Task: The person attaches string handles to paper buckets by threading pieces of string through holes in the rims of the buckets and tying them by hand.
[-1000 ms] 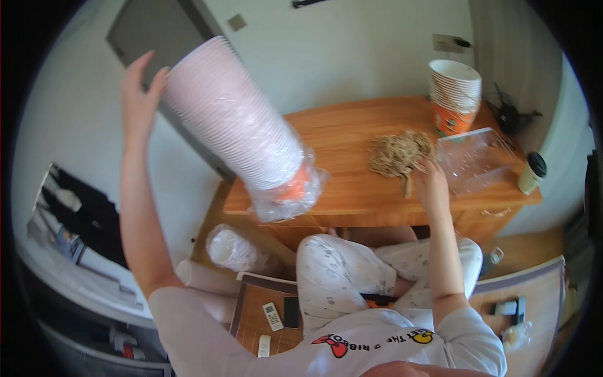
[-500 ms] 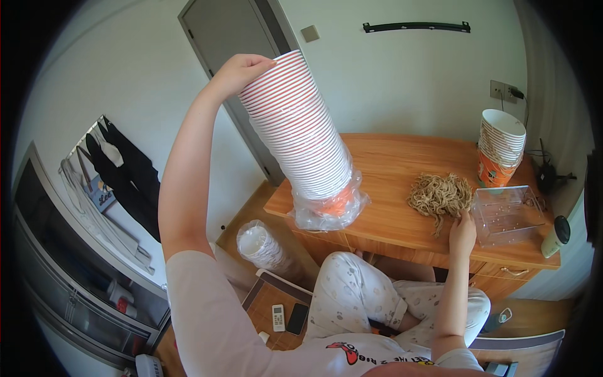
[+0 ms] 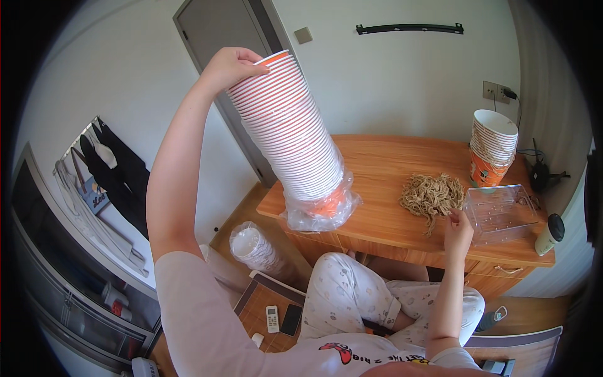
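Up at the left, my left hand [image 3: 233, 68] pinches the rim of the end paper cup in a long, tilted stack of white-rimmed paper cups [image 3: 286, 125]. A band of orange shows under that end cup's rim. Clear plastic wrap [image 3: 323, 207] bunches round the stack's lower end, by the desk's near left edge. My right hand [image 3: 458, 229] is closed at the desk's front edge, between a tangle of tan cords [image 3: 432, 196] and a clear plastic box [image 3: 500, 215]. Whatever its fingers hold is too small to make out.
A shorter stack of orange and white paper cups [image 3: 494, 147] stands on the wooden desk [image 3: 370, 169], behind the box. A tumbler [image 3: 550, 235] stands at the right edge. Another wrapped cup stack [image 3: 254, 245] is on the floor. A remote [image 3: 272, 319] and phone [image 3: 291, 320] lie beside me.
The end cup's rim has shifted slightly away from the stack, baring orange beneath it. My right hand has drawn back a little from the cords. The whole view has shifted slightly.
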Available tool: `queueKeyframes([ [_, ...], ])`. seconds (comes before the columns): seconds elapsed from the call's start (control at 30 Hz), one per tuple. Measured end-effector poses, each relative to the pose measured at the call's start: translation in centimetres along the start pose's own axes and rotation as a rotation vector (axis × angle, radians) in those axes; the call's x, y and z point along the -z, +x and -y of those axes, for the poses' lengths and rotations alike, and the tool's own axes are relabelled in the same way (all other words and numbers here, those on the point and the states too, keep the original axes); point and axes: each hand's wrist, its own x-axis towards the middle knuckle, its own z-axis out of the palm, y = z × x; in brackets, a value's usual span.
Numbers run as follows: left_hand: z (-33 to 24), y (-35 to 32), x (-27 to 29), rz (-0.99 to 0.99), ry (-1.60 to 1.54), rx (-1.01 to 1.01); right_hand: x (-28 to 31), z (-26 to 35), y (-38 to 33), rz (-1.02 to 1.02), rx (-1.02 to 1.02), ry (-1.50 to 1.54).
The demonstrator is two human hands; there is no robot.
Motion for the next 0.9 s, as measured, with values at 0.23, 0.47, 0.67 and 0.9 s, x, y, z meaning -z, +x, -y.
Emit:
queueKeyframes([
  [0.23, -0.9, 1.3, 1.9, -0.117, 0.049, -0.004, 0.8, -1.0, 0.5, 0.063, -0.183, 0.701],
  [0.47, -9.1, -1.9, 2.5, -0.57, 0.153, -0.505, 4.6, 1.2, 0.0, -0.174, -0.139, 0.788],
  [0.67, -12.2, -7.2, -5.8, -0.167, -0.216, -0.614, 8.2, 2.7, -0.8, -0.492, 0.009, 0.938],
  [0.9, -8.6, -14.0, -20.6, 0.103, -0.273, -0.619, 10.0, 4.3, -2.1, -0.367, -0.038, 0.998],
])
